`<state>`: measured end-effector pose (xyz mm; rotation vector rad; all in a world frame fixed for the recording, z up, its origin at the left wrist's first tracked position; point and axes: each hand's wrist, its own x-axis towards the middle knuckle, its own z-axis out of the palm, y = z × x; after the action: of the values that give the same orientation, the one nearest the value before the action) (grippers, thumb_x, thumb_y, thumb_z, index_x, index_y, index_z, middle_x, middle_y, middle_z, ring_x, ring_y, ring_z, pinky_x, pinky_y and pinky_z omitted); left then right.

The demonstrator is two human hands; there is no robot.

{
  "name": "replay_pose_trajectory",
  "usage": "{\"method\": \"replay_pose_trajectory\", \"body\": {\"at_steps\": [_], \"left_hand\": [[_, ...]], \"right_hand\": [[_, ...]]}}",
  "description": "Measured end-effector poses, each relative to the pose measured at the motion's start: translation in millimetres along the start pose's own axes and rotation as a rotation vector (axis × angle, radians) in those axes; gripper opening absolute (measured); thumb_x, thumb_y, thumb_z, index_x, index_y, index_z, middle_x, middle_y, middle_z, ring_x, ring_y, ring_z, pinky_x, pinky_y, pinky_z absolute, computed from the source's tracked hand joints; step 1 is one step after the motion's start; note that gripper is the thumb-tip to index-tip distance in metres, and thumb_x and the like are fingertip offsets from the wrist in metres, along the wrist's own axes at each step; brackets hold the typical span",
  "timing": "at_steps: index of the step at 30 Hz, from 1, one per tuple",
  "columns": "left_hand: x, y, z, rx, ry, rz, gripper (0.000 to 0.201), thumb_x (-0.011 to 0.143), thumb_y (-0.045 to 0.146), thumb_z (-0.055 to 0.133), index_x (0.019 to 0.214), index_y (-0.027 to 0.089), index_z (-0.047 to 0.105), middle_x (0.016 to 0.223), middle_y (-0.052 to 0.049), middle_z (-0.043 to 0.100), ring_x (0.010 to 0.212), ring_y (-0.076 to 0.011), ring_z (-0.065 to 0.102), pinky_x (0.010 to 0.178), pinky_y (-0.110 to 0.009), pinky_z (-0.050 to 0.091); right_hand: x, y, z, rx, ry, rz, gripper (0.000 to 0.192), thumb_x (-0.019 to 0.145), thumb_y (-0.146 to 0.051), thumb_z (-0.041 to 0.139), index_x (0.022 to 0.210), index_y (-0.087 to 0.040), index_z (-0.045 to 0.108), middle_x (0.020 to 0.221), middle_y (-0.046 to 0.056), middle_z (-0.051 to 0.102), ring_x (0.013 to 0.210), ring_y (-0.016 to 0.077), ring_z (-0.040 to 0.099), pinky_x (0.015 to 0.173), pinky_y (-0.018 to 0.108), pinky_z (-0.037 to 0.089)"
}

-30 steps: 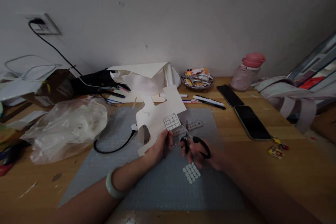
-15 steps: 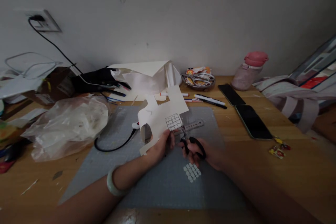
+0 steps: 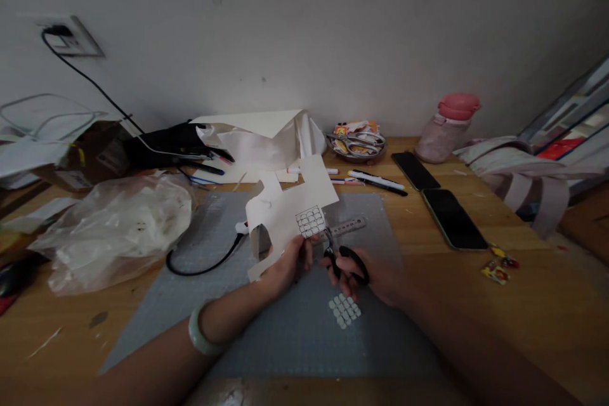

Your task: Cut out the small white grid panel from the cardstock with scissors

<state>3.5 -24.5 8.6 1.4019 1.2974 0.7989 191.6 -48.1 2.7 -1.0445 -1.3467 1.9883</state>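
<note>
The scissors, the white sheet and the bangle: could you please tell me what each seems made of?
Scissors: blades apparently metal, being grey with a slight sheen; handles likely dull black plastic, moulded into loops.
White sheet: probably matte thin card, since it holds its shape with crisp cut edges.
Bangle: pale green, smooth; perhaps jade, though glass or plastic could look alike.

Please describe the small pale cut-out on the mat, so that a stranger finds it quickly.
On the wooden desk, find the grey mat. In the picture, the pale cut-out lies just below the right hand holding scissors. Unlike the similar grid on the white paper, it is cut loose.
</note>
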Motion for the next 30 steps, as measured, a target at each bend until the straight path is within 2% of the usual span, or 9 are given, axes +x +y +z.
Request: {"method": "replay_pose_trajectory", "body": {"at_steps": [5,10,16,24,30], "left_hand": [[-1,-1,-2.5,-0.002,0.0,0.024,0.047,0.084,0.043,0.027,0.047,0.023,0.049,0.046,-0.002,0.051,0.054,-0.0164,0.052,0.07,-0.03,0.048],[-1,-1,-2.1,-0.027,0.018,-0.005,0.044,0.085,0.042,0.029,0.055,0.022,0.054,0.045,-0.001,0.05,0.05,-0.0167,0.05,0.062,-0.029,0.047],[-3,9,-0.6,-0.029,0.069,-0.017,0.039,0.08,0.039,0.035,0.047,0.024,0.048,0.044,-0.002,0.049,0.051,-0.0164,0.05,0.059,-0.027,0.046],[-4,16,-0.7,0.052,0.076,-0.001,0.042,0.078,0.041,0.033,0.041,0.024,0.046,0.045,-0.004,0.05,0.059,-0.0191,0.055,0.08,-0.034,0.048],[-5,17,-0.4,0.003,0.09,-0.007,0.045,0.082,0.039,0.033,0.043,0.023,0.046,0.044,-0.002,0.049,0.056,-0.0179,0.052,0.072,-0.031,0.048]], "right_hand": [[-1,1,-1,0.014,0.023,-0.011,0.062,0.072,-0.071,0.061,0.093,-0.012,0.062,0.07,-0.002,0.054,0.046,0.0047,0.043,0.04,0.019,0.033],[-2,-1,3,0.005,0.055,-0.013,0.059,0.074,-0.071,0.059,0.091,-0.014,0.059,0.066,-0.003,0.052,0.045,0.0045,0.04,0.039,0.019,0.029],[-1,0,6,0.028,0.073,0.002,0.047,0.077,-0.062,0.058,0.081,-0.016,0.053,0.061,-0.005,0.046,0.043,0.0033,0.031,0.038,0.019,0.021],[2,-5,9,0.067,0.065,0.062,0.04,0.078,-0.056,0.058,0.074,-0.019,0.045,0.055,-0.008,0.037,0.04,0.0023,0.019,0.037,0.02,0.013],[1,-4,8,0.091,0.04,0.033,0.037,0.08,-0.053,0.058,0.074,-0.019,0.045,0.054,-0.009,0.035,0.041,0.0035,0.018,0.037,0.021,0.011]]}}
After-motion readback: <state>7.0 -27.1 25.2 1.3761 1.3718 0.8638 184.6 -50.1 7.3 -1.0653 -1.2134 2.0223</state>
